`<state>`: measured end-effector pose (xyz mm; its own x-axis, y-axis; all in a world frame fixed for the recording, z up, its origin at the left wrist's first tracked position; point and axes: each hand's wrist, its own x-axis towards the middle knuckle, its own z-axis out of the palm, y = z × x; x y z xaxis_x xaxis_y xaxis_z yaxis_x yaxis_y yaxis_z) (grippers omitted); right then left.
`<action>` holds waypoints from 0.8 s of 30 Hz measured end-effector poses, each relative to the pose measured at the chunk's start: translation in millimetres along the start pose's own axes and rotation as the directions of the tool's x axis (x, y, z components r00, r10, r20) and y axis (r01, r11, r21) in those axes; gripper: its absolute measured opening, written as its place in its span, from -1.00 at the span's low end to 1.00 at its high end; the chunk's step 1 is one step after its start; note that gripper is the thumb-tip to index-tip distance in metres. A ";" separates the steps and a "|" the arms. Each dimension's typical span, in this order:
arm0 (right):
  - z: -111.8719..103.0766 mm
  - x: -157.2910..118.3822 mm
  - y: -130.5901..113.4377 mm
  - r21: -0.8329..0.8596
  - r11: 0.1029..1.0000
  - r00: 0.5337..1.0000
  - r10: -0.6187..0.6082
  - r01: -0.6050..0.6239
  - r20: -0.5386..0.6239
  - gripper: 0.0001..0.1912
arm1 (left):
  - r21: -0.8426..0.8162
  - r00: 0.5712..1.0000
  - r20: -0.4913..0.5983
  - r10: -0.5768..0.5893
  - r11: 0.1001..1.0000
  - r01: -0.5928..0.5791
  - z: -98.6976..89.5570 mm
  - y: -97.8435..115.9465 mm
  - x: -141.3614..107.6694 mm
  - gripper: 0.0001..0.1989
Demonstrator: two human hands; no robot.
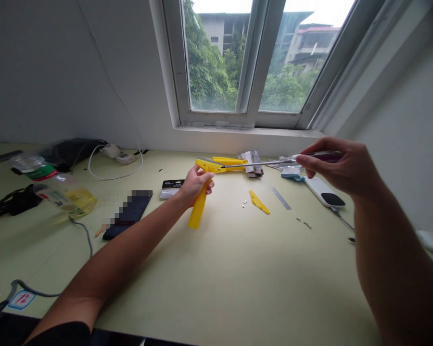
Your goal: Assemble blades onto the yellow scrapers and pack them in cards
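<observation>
My left hand [195,186] is closed around the yellow handle of a scraper [199,211], held above the table with its head up. In my right hand [341,166] is a screwdriver [254,164], gripped by its handle, its long shaft pointing left. The tip meets the right side of the scraper's head, near a small screw. On the table below lie a yellow cover piece [259,202], a flat metal blade [281,198], small nuts [244,202] and loose screws [306,224]. Behind the scraper sits another yellow tool [231,160], partly hidden.
A phone [130,214], a black-and-white package [170,189] and a bottle of yellow liquid [63,187] stand or lie on the left. A white device [324,192] with a cable is at the right. Crumpled packaging [253,163] lies below the window [252,62].
</observation>
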<state>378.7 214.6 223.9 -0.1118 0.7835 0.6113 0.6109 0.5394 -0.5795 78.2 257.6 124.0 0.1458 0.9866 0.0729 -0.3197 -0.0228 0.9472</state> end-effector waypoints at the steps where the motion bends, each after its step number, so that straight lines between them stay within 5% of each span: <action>1: 1.0 -0.2 -0.3 0.004 1.000 1.000 0.009 -0.009 0.010 -0.73 | 0.001 1.000 0.003 0.003 1.000 -0.003 -0.1 -0.5 0.1 -0.62; 24: 1.9 2.2 4.9 -0.003 0.999 0.998 0.038 -0.038 0.042 -0.73 | -0.015 1.000 0.030 -0.008 1.000 0.008 -0.7 -0.1 -0.6 -0.65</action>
<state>379.9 219.5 221.3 -0.1213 0.8156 0.5658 0.6172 0.5084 -0.6005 77.5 257.2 123.7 0.1762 0.9815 0.0746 -0.3324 -0.0120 0.9431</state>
